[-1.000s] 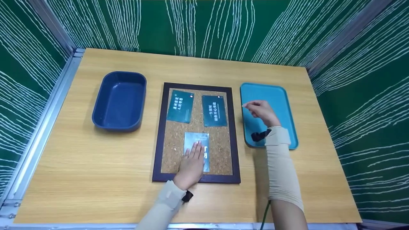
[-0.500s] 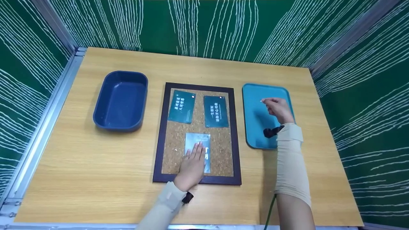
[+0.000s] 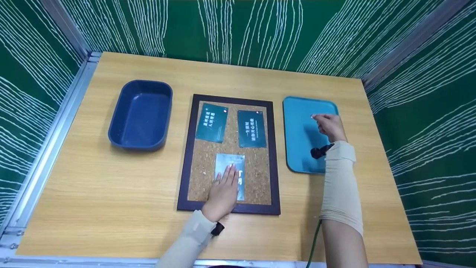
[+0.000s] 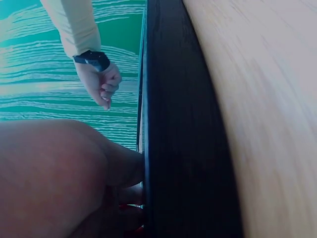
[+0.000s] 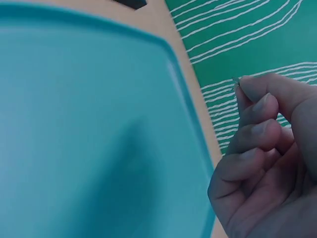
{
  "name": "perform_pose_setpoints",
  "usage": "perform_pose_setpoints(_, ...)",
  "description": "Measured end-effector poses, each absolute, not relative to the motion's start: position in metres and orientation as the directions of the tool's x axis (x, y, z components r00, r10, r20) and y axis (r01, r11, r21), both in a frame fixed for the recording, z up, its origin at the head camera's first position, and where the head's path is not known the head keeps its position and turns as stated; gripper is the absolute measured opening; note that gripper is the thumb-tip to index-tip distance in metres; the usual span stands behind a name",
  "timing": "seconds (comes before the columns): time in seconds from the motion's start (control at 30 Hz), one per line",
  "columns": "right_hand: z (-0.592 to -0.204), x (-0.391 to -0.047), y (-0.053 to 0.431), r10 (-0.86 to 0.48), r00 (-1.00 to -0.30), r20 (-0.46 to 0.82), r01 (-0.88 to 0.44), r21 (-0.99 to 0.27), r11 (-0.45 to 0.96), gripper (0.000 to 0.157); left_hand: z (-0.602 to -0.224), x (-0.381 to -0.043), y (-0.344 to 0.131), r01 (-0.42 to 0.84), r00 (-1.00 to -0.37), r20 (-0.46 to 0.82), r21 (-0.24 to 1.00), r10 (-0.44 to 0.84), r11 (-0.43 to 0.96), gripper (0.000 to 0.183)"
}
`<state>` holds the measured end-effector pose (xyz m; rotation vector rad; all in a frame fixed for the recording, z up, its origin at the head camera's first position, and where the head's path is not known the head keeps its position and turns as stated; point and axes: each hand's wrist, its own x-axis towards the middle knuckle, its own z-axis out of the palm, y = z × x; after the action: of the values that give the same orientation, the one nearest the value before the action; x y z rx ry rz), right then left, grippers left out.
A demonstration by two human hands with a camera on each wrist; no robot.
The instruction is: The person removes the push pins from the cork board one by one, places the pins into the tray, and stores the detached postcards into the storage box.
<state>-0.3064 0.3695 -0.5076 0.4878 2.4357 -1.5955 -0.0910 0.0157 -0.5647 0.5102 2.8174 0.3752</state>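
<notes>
The left hand [image 3: 223,190] lies with straight fingers on a light blue-green card [image 3: 224,160], low on the framed cork board [image 3: 256,176]. Part of that card is hidden beneath it. Over the turquoise tray [image 3: 298,111], the right hand [image 3: 331,126] pinches a tiny clear pushpin [image 5: 236,82] between thumb and index finger; the other fingers curl into the palm. Higher on the board are two dark green cards with white writing, a left card [image 3: 212,123] and a right card [image 3: 252,130], each with a small bright pin spot near its top right corner.
A deep blue bin [image 3: 141,119] stands left of the board on the wooden table [image 3: 111,208]. Green walls [image 3: 260,33] with white streaks enclose the back and sides. A green cable [image 3: 314,242] hangs by the right forearm.
The right hand has moved right, from the tray's left edge to over its middle, still pinching the pushpin. The left hand stays on the lower card.
</notes>
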Motion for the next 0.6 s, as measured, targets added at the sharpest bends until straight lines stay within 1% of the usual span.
perform_pose_setpoints(0.13,-0.514,-0.305,0.376,0.179,-0.917,-0.358,0.4,-0.836,0.375,0.044,-0.564,-0.091,0.016,0.303,-0.907,-0.201,0.298,0.37,0.905,0.053)
perform_pose_setpoints(0.37,-0.521,-0.3,0.387,0.201,-0.893,-0.402,0.45,-0.792,0.413,0.043,-0.564,-0.091,0.016,0.3,-0.908,-0.197,0.315,0.371,0.901,0.053)
perform_pose_setpoints(0.6,-0.524,-0.301,0.387,0.204,-0.889,-0.409,0.457,-0.802,0.385,0.042,-0.564,-0.09,0.016,0.301,-0.91,-0.19,0.305,0.368,0.903,0.054)
